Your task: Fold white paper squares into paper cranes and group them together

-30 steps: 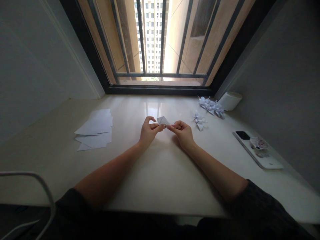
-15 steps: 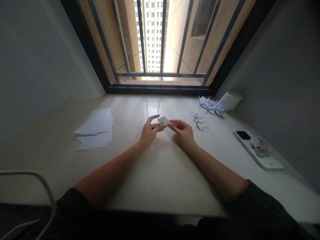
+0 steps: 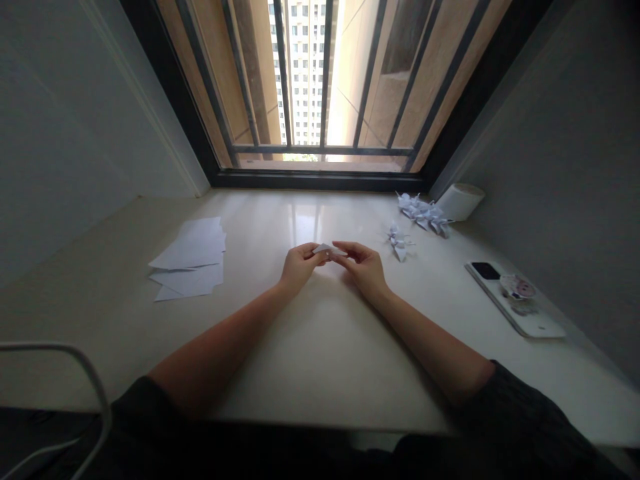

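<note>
Over the pale countertop [image 3: 310,347], near its middle and short of the dark window frame [image 3: 320,181], find the folded paper [image 3: 323,247], small and white, held between the left hand [image 3: 299,263] and the right hand [image 3: 369,267]. Could easily go askew, judging by its size: with so little to grip, might crease off the line if pressed harder by one thumb than by the other. Could also spring open, perhaps, if let go on one side before being pressed flat, or tear at a fold if tugged both ways at once. Might slip first on the right, by the look of the looser pinch. Could, less probably, brush against the paper cluster [image 3: 399,243] near the right hand, if swung outward too freely.

On the left, see thumb and index nearly together, grasping the left end of the paper. On the right, note the index arched a little apart from the thumb, with the paper's right end between; seems lightly grasped, not clenched. Cannot tell how the other fingertips bear on it from behind, being hidden. Cannot read the creases either, with only a narrow face turned to the view. Far off to the left, well apart from both hands, see loose paper sheets [image 3: 195,247] lying in an uneven pile.
</note>
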The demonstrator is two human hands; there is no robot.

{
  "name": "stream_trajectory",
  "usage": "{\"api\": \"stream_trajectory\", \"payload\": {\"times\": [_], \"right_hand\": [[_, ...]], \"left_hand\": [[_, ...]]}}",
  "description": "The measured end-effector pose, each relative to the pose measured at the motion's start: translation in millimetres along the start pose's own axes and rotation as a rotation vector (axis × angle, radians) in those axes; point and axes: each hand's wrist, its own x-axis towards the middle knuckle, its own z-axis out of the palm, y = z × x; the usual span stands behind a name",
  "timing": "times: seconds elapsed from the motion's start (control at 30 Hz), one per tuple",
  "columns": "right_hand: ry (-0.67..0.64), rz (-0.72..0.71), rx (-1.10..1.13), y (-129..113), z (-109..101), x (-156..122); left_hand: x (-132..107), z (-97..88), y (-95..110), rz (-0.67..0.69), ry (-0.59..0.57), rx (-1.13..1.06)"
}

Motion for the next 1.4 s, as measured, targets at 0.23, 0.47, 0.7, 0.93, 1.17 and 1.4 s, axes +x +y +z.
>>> {"api": "stream_trajectory", "payload": {"times": [0.23,0.47,0.7,0.93,1.17,1.4], "right_hand": [[0.061,0.048,0.058,1.2,2.0,0.4],[0.042,0.084,0.161,-3.6,1.1,3.3],[0.026,0.044,0.116,-2.2,0.8,2.4],[0.06,-0.001,0.046,3.8,-2.0,5.2],[0.056,0.028,-0.035,1.6,-3.6,4.7],[0.078,0.084,0.057,-1.4,-1.9,5.0]], "left_hand": [[-1.4,0.9,0.2,0.01,0.01,0.023],[-1.8,1.5,3.1,0.018,0.029,-0.011],[-0.4,1.0,2.1,0.018,0.043,-0.019],[1.5,-0.1,0.0,0.0,0.003,-0.043],[0.2,0.7,0.7,0.018,0.022,-0.023],[-0.5,0.9,0.1,0.017,0.005,0.034]]}}
